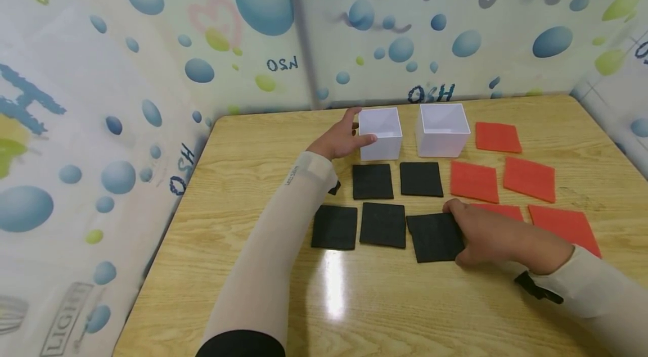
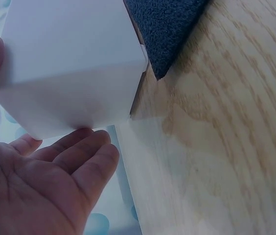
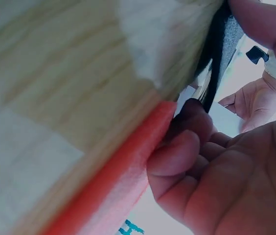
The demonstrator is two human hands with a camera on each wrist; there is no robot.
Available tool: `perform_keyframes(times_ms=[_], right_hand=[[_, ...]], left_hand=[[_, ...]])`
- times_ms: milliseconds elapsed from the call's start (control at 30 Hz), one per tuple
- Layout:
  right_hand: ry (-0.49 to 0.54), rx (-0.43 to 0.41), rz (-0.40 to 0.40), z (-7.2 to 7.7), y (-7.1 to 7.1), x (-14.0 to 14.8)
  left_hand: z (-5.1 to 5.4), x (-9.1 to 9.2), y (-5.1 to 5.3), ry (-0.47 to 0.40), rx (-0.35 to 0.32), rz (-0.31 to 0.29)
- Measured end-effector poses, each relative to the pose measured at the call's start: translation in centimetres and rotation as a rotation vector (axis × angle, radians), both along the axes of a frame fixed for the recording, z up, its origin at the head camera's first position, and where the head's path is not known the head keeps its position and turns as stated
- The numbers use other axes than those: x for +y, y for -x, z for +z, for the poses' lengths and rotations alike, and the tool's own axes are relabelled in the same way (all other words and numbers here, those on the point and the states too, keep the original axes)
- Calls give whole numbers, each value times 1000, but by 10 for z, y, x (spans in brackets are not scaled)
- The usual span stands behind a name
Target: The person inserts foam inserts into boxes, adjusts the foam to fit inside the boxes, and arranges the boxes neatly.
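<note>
My left hand point(image 1: 338, 140) holds the left white open-topped box point(image 1: 383, 149) at its left side, thumb over the front rim and a finger at the back corner. In the left wrist view, fingertips touch the side of that box point(image 2: 69, 98). My right hand point(image 1: 493, 233) pinches the right edge of a black square pad point(image 1: 434, 240), the front row's rightmost black one. The right wrist view shows this pad point(image 3: 220, 49) edge-on between thumb and fingers, beside a red pad point(image 3: 123, 176). Several other black pads point(image 1: 383, 225) lie flat to its left and behind.
A second white box point(image 1: 442, 144) stands right of the held one. Several red square pads point(image 1: 529, 179) lie on the right of the wooden table point(image 1: 228, 188), one partly hidden by my right hand. A patterned wall covering point(image 1: 167, 53) rises behind and left.
</note>
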State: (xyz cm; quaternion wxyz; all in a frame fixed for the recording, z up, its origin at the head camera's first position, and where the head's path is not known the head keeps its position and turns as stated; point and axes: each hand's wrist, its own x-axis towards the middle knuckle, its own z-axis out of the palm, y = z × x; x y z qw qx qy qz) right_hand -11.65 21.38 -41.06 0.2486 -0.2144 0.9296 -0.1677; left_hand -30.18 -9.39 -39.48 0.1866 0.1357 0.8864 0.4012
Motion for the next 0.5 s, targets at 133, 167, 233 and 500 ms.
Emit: perform_keyframes(times_ms=[133,167,233,500], right_hand=[[8,-18,-9,1,0,0],[12,-28,-11,2,0,0],[22,-40,-12,3,-1,1],[22,-59,-9,3,0,0]], left_hand=[[-1,0,0,-1,-3,-1],[-1,0,0,0,-1,-1],[-2,0,1,5,3,-2],[-3,-1,2,12,16,-4]])
